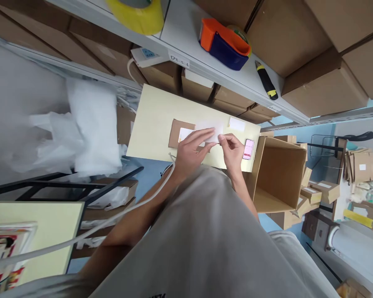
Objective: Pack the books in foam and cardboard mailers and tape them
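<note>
A thin, whitish, translucent sheet (216,124) is between my two hands above the pale yellow table. My left hand (192,148) has its fingers stretched along the sheet's left part, the thumb below, holding it. At the sheet's lower right edge, my right hand (231,150) pinches it between thumb and fingers. Whether it is a bag or a single sheet I cannot tell. Under and beside my left hand lies a flat brown cardboard box (174,134) with a white card (184,133) on it, partly hidden. A phone (248,149) with a lit pink screen lies just right of my right hand.
On the pale yellow table (155,107) lies a white label (237,124). The shelf above carries yellow tape (146,18), an orange-blue tape dispenser (225,43) and a utility knife (267,80). An open carton (278,174) stands right. A white cable (136,207) crosses my left arm.
</note>
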### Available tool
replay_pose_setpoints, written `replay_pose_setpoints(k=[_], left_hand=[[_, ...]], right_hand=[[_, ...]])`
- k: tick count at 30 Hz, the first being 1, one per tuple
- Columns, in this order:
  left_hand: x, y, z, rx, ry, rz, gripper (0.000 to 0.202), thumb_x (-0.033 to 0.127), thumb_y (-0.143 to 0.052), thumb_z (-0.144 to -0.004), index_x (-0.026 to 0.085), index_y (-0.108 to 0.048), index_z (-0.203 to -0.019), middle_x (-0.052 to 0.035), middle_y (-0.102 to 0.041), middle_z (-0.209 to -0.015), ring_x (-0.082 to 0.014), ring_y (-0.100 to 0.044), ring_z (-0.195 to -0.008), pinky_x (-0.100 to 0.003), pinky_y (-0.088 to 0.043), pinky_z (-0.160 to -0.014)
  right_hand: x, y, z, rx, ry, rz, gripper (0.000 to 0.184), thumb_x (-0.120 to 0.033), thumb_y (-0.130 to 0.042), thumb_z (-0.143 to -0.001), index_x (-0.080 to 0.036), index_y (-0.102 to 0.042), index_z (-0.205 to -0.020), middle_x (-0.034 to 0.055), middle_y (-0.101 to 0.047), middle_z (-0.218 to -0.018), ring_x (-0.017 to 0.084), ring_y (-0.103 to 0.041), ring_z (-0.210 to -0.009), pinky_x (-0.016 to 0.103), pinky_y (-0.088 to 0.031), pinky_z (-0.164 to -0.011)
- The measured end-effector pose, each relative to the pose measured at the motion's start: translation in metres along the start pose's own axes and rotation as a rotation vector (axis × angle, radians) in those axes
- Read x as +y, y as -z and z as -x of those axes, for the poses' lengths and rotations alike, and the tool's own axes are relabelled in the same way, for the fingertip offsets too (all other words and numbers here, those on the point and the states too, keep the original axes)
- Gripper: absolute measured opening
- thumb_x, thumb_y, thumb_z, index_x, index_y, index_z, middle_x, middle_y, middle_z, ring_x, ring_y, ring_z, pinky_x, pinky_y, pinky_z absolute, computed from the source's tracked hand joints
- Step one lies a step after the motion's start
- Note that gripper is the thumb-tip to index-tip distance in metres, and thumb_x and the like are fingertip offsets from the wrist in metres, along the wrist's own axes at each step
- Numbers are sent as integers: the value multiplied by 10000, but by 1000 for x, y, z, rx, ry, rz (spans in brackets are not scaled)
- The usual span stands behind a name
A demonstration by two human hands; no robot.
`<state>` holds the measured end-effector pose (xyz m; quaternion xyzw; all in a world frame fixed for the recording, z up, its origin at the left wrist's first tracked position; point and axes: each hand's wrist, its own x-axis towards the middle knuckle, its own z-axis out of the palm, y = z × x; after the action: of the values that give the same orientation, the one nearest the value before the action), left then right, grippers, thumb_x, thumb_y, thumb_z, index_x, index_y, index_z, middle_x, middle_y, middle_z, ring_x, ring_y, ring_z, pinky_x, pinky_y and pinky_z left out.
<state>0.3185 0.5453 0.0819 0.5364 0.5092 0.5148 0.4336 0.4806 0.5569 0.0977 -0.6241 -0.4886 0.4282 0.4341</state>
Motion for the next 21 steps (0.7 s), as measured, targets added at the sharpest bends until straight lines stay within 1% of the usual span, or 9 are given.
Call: replay_pose_setpoints(k=[4,6,8,10,13,14,16,19,21], left_hand=[[1,8,-3,28,0,53,381,598,-781,-1056,329,-896,-1301,-48,-854,-1335,-283,-808,-1239,-461,-701,-1133],[-1,14,-5,42,29,80,403,615,-798,-1036,321,-903,-1291,-50,-856,-1324,-285,-813,-1210,-452,-720,-1093],[-2,19,-5,55,83,110,431,637,-841,-993,319,-909,-1276,-54,-855,-1305,-300,-811,-1209,-458,-723,-1088],[-1,22,-4,71,151,141,460,646,-891,-942,317,-913,-1262,-56,-851,-1287,-317,-810,-1212,-470,-718,-1097],[3,24,-3,92,226,169,467,633,-927,-909,314,-918,-1249,-58,-845,-1278,-332,-814,-1208,-468,-712,-1097],[4,25,-3,89,225,167,462,631,-923,-913,312,-921,-1247,-59,-846,-1274,-332,-817,-1202,-461,-712,-1091],[5,26,-3,72,179,148,452,638,-889,-946,305,-923,-1250,-61,-852,-1261,-324,-822,-1188,-444,-713,-1077],[4,27,-5,43,77,97,469,650,-809,-1016,280,-911,-1285,-75,-863,-1256,-295,-825,-1167,-412,-713,-1052],[3,27,-5,31,35,57,486,648,-775,-1045,260,-897,-1312,-84,-868,-1258,-275,-825,-1155,-388,-714,-1034]], right_hand=[[-17,-9,5,-129,21,-76,359,-660,-787,-1004,-314,-879,-1030,51,-823,-1048,240,-796,-1002,445,-682,-958],[-25,-9,6,-177,16,-75,339,-644,-786,-1010,-334,-891,-1099,53,-844,-1104,249,-814,-1021,462,-686,-968],[-30,-8,7,-209,-4,-46,349,-649,-776,-1017,-344,-890,-1139,53,-854,-1110,255,-828,-1012,471,-688,-955],[-33,-7,8,-228,-25,-1,364,-659,-766,-1021,-336,-884,-1142,52,-856,-1076,265,-840,-1010,477,-690,-946],[-35,-6,7,-235,-29,36,370,-661,-758,-1027,-309,-868,-1058,51,-852,-1009,277,-850,-1009,484,-694,-947],[-35,-6,7,-238,-24,32,367,-655,-760,-1027,-302,-860,-1026,51,-853,-1003,275,-852,-1003,484,-694,-948],[-35,-7,6,-247,-18,15,353,-637,-773,-1021,-293,-844,-987,49,-860,-1019,266,-856,-991,477,-693,-954],[-34,-6,4,-258,-29,-9,338,-617,-817,-991,-280,-832,-981,49,-876,-1063,252,-857,-987,455,-689,-972],[-32,-5,3,-261,-41,-25,339,-607,-848,-968,-269,-830,-988,54,-883,-1087,251,-858,-993,442,-686,-981]])
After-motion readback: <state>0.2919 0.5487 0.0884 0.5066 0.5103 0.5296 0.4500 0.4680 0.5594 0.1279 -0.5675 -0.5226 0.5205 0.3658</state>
